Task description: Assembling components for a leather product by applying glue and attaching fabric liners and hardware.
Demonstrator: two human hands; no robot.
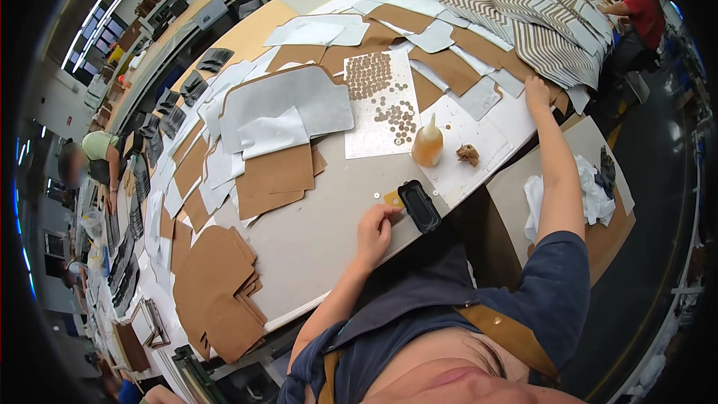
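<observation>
My right arm reaches out to the far right, where my right hand (536, 95) is closed at the edge of a brown sheet (513, 65); its fingertips are partly hidden. Near the table's front edge, my left hand (376, 236) has its fingers curled and drawn together beside a black open tray (420, 207) and a small yellow piece (393, 198). What those fingers hold, if anything, is too small to tell. Beyond the tray stands a squeeze bottle (428, 144) of amber liquid. A white board (378, 146) carries many small round discs (369, 76).
Brown stacked panels (217, 292) lie at the left, with white-and-brown pieces (288, 101) behind. Striped panels (550, 22) pile up at the far right. A crumpled brown lump (468, 154) sits near the bottle. White cloth (591, 191) rests on a side surface. Other people work farther off.
</observation>
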